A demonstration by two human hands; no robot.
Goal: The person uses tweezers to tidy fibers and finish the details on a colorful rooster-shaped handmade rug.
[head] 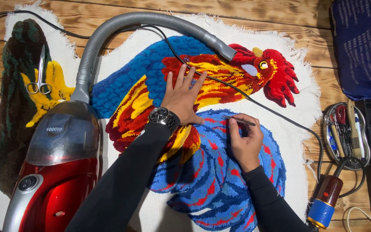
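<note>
On the tufted rooster rug [220,180] at centre frame, the left hand [183,98] lies flat and released at twelve o'clock while the right hand [245,139] pinches slim tweezers [239,120], mid detail-cleaning, and the next pick likely needs a steady tip.

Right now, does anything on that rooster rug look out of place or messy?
Mostly tidy. A black cable trails across the rooster rug, passing by the left hand. Scissors lie loose on the dark rug piece. Nothing looks spilled or damaged.
</note>
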